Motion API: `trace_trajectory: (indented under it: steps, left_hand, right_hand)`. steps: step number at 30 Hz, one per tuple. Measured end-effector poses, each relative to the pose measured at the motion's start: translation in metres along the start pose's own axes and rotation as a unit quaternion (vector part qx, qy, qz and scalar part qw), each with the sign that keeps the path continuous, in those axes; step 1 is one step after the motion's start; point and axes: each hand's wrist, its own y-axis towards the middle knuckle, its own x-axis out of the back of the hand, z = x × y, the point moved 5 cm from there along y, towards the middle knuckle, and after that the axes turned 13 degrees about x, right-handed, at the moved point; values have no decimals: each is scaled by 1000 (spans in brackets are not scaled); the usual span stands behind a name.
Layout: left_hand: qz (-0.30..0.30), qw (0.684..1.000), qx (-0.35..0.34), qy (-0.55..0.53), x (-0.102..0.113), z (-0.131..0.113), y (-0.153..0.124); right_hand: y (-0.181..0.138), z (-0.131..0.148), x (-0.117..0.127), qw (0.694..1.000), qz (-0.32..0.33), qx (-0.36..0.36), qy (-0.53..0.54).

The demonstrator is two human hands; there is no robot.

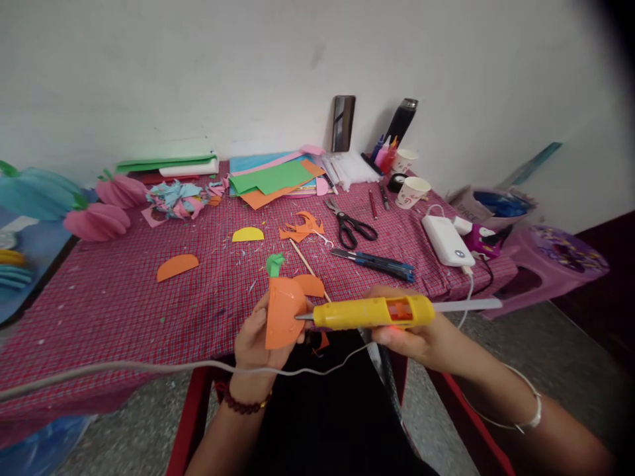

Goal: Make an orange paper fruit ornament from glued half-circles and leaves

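Note:
My left hand [254, 344] is closed on a folded orange paper shape [282, 314] with a green paper leaf [274, 264] at its top. My right hand [414, 334] grips a yellow glue gun [372, 312], held level with its metal tip touching the orange paper. A glue stick [469, 305] pokes out of the gun's back end. The gun's grey cord [149, 367] trails left across the table's front edge. Both hands are at the near edge of the table [124, 311], which has a red checked cloth.
On the cloth lie black scissors [352, 227], a blue utility knife [380, 262], orange and yellow half-circle cutouts [177, 266], orange scraps, a thin wooden stick, stacked coloured paper [272, 177], paper cups, a white power bank [446, 241]. Pink paper fruits [96, 220] sit left. A purple stool [555, 261] stands right.

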Motion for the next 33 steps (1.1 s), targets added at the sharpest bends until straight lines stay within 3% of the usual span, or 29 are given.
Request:
trace_trajectory:
  steps: [7,9,12,14,17,21,24,28,30,32,33]
  left_hand:
    - [-68,997,-37,-10,9,2,2]
    - [-68,997,-23,-15,12,2,3]
    - [-54,998,16,-25,15,1,4]
    - [-49,998,24,-36,17,-1,4]
    - [-47,997,16,-50,21,-6,4]
    - [-47,997,-14,-58,29,-18,3]
    - [-53,996,-34,-61,33,-25,2]
    - [-80,995,-22,-62,30,-21,3]
    - [-94,994,-9,-59,25,-15,3]
    - [-109,993,-6,-53,21,-11,1]
    - [-114,992,-7,-50,20,-10,0]
  right_hand:
    - [-6,3,-9,999,24,18,22]
    - [-7,0,0,999,-7,38,18]
    - [-4,-17,40,982,-129,48,-126]
    - [2,-36,71,934,-164,29,-317]
    - [16,-78,106,887,-65,-8,-457]
    - [20,-116,134,887,-41,-31,-458]
    - [17,-113,128,901,-63,-17,-429]
    - [10,-74,87,935,-101,-5,-340]
    - [5,-51,59,984,-105,-8,-143]
    - [4,-29,34,998,-67,-1,-18]
    - [5,-21,27,999,-50,8,-5]
